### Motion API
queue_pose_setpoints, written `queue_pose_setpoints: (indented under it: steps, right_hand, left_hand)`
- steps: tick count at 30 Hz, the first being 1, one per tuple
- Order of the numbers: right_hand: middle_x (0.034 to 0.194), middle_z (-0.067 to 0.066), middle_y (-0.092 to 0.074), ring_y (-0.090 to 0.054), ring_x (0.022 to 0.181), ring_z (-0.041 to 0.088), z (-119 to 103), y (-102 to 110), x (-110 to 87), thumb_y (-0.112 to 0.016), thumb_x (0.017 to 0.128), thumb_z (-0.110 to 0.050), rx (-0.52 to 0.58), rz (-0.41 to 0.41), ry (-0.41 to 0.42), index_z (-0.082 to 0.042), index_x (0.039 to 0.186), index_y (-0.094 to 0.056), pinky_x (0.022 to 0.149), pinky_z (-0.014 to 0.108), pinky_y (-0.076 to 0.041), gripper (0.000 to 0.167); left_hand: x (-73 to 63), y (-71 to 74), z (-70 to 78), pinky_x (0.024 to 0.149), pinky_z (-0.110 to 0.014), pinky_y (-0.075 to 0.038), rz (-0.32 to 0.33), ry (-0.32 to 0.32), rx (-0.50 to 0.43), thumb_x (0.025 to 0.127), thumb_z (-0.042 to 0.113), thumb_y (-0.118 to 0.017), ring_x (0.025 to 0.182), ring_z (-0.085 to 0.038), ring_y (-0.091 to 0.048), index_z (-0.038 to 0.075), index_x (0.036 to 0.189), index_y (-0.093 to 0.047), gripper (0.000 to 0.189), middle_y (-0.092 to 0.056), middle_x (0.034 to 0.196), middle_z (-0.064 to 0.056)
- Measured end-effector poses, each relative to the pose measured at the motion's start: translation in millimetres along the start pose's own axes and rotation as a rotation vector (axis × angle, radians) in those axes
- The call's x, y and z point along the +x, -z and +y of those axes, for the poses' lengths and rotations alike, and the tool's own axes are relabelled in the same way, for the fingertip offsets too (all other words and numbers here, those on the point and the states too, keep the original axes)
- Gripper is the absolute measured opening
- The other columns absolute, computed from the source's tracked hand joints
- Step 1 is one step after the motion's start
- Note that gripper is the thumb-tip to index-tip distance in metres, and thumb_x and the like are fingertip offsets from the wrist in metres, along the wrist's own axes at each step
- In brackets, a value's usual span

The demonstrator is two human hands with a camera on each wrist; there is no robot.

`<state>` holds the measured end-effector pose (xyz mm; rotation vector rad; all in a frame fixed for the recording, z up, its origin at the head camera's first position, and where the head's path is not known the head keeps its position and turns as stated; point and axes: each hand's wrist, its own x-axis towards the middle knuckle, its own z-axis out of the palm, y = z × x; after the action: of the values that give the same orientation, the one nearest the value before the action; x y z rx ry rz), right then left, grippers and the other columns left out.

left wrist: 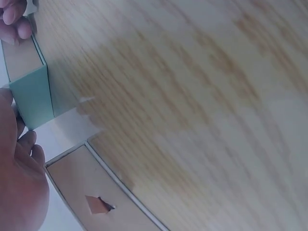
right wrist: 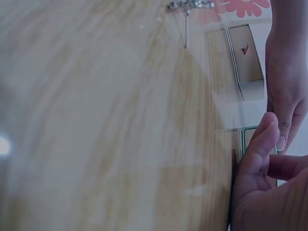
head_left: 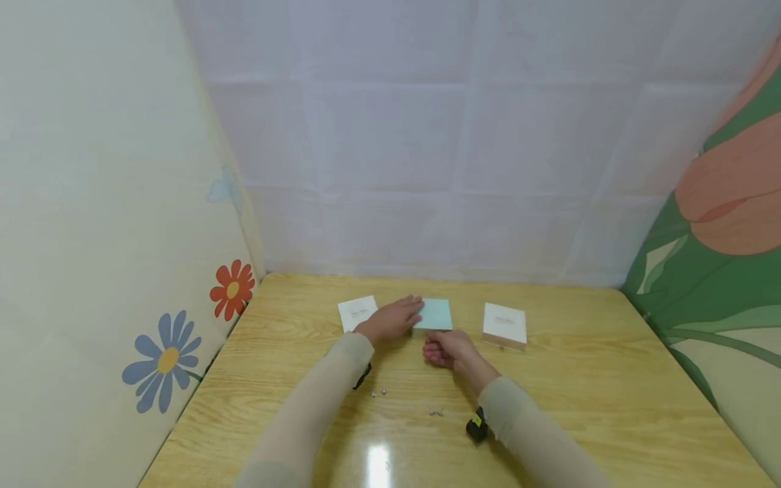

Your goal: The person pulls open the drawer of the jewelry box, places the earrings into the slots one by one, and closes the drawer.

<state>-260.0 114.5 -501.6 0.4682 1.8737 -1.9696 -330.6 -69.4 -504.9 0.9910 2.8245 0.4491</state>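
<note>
A teal drawer box with a brown front lies on the table between both hands. My left hand holds it from its left side, fingers over the top edge. At the near face my right hand has its fingers curled against the brown front; the fingers hide the spot they grip. In the left wrist view, my left fingertips lie beside the teal side wall. My right thumb stands up in front of the box in the right wrist view.
A white drawer box lies left of the teal one, another white box to its right. Nearer me are two tiny shiny pieces and a small silver piece. A wall hanging stands behind the table.
</note>
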Motion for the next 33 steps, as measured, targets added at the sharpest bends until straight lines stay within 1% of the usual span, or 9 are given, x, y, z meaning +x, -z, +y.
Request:
queue_pose_setpoints:
  steps: [6,10,15,18,25,33]
  right_hand:
    - [0.065,0.004,-0.069,-0.067,0.054,0.009,1.3,-0.7,1.8,-0.056,0.101,-0.008,0.011,0.01,-0.003,0.007,0.1,-0.068,0.052,0.02,-0.057,0.019]
    - [0.065,0.004,-0.068,-0.066,0.053,0.009,1.5,-1.1,2.2,-0.056,0.101,-0.006,0.003,0.009,-0.002,0.008,0.101,-0.067,0.052,0.019,-0.057,0.019]
    - [0.066,0.004,-0.068,-0.066,0.054,0.01,0.0,-1.6,0.9,-0.056,0.1,-0.005,-0.007,0.022,0.006,0.008,0.102,-0.067,0.052,0.019,-0.057,0.018]
    - [0.066,0.004,-0.068,-0.065,0.053,0.01,0.2,-2.1,0.7,-0.056,0.1,-0.005,-0.003,0.025,0.003,0.009,0.103,-0.067,0.052,0.019,-0.056,0.018]
    - [0.065,0.003,-0.066,-0.064,0.052,0.008,0.7,-2.5,0.1,-0.056,0.1,-0.005,-0.002,0.022,-0.002,0.009,0.104,-0.067,0.051,0.018,-0.056,0.018]
    - [0.066,0.003,-0.066,-0.064,0.053,0.008,0.7,-3.5,1.1,-0.057,0.099,-0.005,-0.014,0.043,-0.006,0.008,0.106,-0.066,0.052,0.018,-0.056,0.018]
  left_hand:
    - [-0.4,-0.2,2.3,0.127,-0.034,-0.016,-0.012,0.012,0.027,0.112,0.043,-0.029,0.156,-0.018,-0.016,0.015,0.161,-0.029,0.056,-0.022,0.168,0.0]
    - [-1.7,3.0,6.3,0.127,-0.035,-0.016,-0.029,0.025,0.034,0.112,0.041,-0.03,0.156,-0.019,-0.016,0.015,0.161,-0.029,0.055,-0.022,0.168,-0.002]
    - [-1.8,5.5,8.9,0.127,-0.037,-0.017,-0.029,0.023,0.058,0.112,0.039,-0.029,0.156,-0.02,-0.016,0.014,0.161,-0.028,0.055,-0.022,0.168,-0.004]
    - [-1.9,4.9,8.5,0.127,-0.036,-0.016,-0.033,0.026,0.066,0.112,0.039,-0.029,0.156,-0.019,-0.016,0.014,0.161,-0.027,0.055,-0.022,0.168,-0.003]
    - [-3.6,6.6,9.6,0.127,-0.035,-0.016,-0.037,0.025,0.068,0.112,0.039,-0.029,0.156,-0.02,-0.016,0.013,0.161,-0.027,0.055,-0.021,0.168,-0.003]
    - [-5.7,10.1,12.1,0.127,-0.036,-0.017,-0.036,0.018,0.061,0.112,0.037,-0.03,0.156,-0.021,-0.016,0.012,0.161,-0.028,0.054,-0.022,0.168,-0.004]
